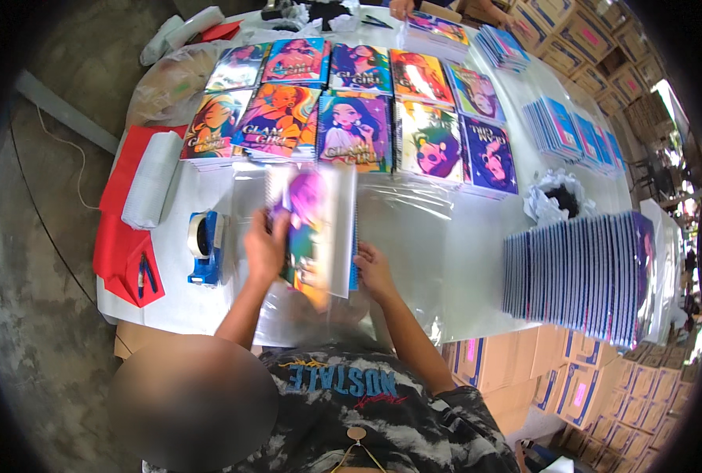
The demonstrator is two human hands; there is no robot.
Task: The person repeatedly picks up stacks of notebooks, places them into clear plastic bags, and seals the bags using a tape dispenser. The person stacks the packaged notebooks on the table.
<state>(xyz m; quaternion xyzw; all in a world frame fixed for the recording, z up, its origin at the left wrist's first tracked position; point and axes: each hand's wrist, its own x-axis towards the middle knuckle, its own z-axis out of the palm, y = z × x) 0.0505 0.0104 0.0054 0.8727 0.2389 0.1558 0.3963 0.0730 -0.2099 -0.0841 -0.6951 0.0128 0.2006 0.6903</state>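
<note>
A few spiral notebooks (pixel 310 229) stand together between my hands above the near middle of the table, their colourful covers blurred by motion. My left hand (pixel 266 246) grips their left edge, thumb over the front cover. At the right edge, where a blue cover shows, my right hand (pixel 374 270) pinches the notebooks with its fingertips. Beneath them lies a sheet of clear plastic (pixel 410 229). Just beyond, illustrated notebooks lie in two rows of piles, among them a purple one (pixel 356 134). A blue tape dispenser (pixel 204 248) stands left of my left hand.
A tall stack of notebooks (pixel 575 272) stands at the right edge, with crumpled plastic (pixel 554 197) behind it. Blue notebooks (pixel 560 130) lie farther back. At left are a white roll (pixel 152 180) and pens (pixel 145 274) on red material. Another person's hand (pixel 402 8) is at the far side.
</note>
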